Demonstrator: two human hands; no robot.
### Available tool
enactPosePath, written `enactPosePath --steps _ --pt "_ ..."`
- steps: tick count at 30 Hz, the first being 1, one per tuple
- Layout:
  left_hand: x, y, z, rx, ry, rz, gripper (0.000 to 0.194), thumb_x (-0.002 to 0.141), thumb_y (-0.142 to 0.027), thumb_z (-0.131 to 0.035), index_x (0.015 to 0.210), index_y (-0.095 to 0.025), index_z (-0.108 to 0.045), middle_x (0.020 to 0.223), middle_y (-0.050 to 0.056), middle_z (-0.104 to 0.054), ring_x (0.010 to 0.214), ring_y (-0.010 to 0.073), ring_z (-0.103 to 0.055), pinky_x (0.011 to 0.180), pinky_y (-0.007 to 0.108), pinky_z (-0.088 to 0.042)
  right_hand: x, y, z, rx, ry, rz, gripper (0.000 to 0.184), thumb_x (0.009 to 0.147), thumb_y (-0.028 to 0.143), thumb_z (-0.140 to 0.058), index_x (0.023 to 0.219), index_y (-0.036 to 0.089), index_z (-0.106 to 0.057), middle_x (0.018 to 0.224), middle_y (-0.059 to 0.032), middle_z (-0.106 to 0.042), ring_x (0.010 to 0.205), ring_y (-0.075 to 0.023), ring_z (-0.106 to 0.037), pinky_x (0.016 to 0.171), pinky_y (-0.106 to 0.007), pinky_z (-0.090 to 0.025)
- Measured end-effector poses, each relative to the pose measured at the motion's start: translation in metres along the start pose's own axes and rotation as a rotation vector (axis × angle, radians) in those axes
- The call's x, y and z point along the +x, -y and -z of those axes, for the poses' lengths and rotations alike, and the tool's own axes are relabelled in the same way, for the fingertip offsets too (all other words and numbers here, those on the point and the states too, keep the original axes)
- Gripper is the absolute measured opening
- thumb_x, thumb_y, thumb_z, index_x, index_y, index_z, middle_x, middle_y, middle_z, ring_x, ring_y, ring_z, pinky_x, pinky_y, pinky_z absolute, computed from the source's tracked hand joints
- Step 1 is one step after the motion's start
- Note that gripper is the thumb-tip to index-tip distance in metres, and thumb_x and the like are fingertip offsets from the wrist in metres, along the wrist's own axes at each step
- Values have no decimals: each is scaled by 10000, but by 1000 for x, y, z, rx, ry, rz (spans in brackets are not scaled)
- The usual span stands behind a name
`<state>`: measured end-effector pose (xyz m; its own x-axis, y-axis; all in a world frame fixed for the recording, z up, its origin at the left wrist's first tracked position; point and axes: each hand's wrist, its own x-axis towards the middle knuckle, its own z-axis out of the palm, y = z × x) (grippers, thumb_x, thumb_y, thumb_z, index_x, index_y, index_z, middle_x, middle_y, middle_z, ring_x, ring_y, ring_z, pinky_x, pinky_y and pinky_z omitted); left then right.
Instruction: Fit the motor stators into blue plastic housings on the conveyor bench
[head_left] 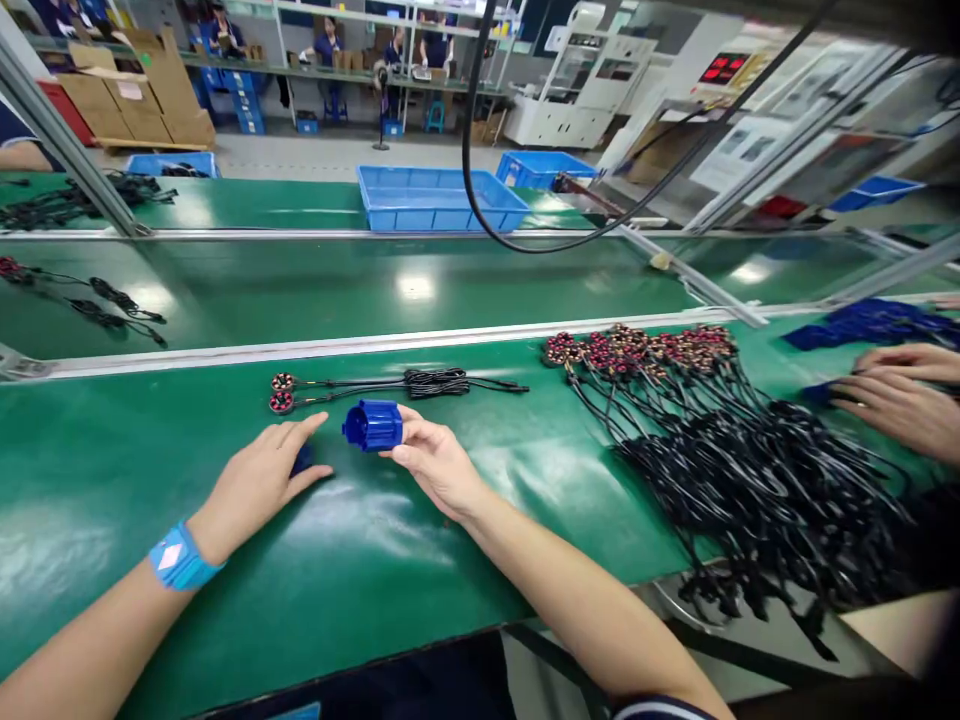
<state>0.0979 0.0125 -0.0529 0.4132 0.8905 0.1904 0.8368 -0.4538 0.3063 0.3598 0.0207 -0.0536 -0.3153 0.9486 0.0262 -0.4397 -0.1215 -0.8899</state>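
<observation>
Between the thumb and fingers of my right hand is a blue hollow plastic housing, tilted with its open end facing left. My left hand is just left of it, thumb and index finger stretched apart. Another small blue piece shows partly behind my left hand; whether the hand touches it, I cannot tell. Beyond both hands, two small motors with red and copper windings lie on the green table. Their black cables run right in a tied bundle.
A big heap of black cables with motors covers the table at right. There, a co-worker's hands are beside blue pieces. A metal rail crosses behind, with a blue tray beyond. A black cable hangs down in front.
</observation>
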Motion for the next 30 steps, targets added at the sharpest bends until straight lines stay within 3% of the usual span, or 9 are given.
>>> enactPosePath --steps 3,6,9,13,17,20,24,27,30 --pt "-1 11 -2 200 28 -82 625 986 -613 -495 1462 -208 -480 1211 131 -677 1064 328 -648 936 483 -504 -5 7 -2 93 36 -33 275 716 358 -913 758 205 -689 1209 -57 -651 1163 -223 -607 1038 -412 -517" --pt "0 4 -2 169 -158 -178 723 921 -648 -598 1477 -213 -441 1337 150 -626 1209 360 -592 1089 556 -392 -11 9 -2 216 51 -126 337 736 409 -905 834 209 -652 1008 -24 -695 929 -169 -682 960 -369 -568" --pt "2 -16 1 -52 -304 -187 712 910 -627 -634 1465 -236 -418 1329 128 -613 1225 309 -583 1074 463 -435 -15 11 -1 349 98 -207 383 805 448 -853 1010 247 -599 1034 -9 -718 925 -153 -715 899 -309 -584" --pt "9 -50 -3 -453 -301 -106 686 935 -626 -600 1473 -257 -389 1294 102 -598 1171 251 -602 1011 393 -499 -18 19 -1 442 183 -257 591 899 499 -742 1383 354 -437 1208 -29 -703 1041 -167 -721 885 -276 -584" --pt "18 -71 -16 -792 -288 -50 721 929 -616 -619 1501 -258 -364 1320 118 -565 1183 247 -586 1018 403 -507 -22 21 -1 401 174 -241 503 929 555 -671 1335 283 -554 1228 -49 -684 1090 -181 -695 932 -296 -582" --pt "18 -75 -25 -937 -291 21 766 883 -651 -661 1482 -254 -395 1354 130 -553 1193 258 -590 996 394 -531 -26 16 1 133 103 -63 554 899 495 -724 1384 298 -543 1377 -76 -588 1194 -233 -634 985 -389 -580" --pt "10 -74 -30 -1031 -249 75 794 777 -614 -795 1422 -273 -481 1343 112 -598 1182 259 -632 998 376 -554 -29 7 5 -441 64 328 659 845 259 -803 1426 355 -507 1401 -89 -506 1260 -259 -571 1032 -431 -560" --pt "7 -72 -30 -1089 -236 40 713 803 -497 -821 1405 -277 -508 1312 111 -649 1183 263 -663 994 385 -577 -29 3 6 -728 116 533 698 846 209 -792 1444 381 -476 1342 -93 -549 1264 -277 -578 1038 -463 -561" --pt "7 -68 -29 -983 -316 -47 685 782 -414 -858 1379 -285 -546 1294 102 -670 1191 267 -670 998 397 -587 -26 4 5 -887 146 659 684 895 212 -736 1478 378 -419 1348 -94 -574 1261 -272 -603 1024 -468 -573"
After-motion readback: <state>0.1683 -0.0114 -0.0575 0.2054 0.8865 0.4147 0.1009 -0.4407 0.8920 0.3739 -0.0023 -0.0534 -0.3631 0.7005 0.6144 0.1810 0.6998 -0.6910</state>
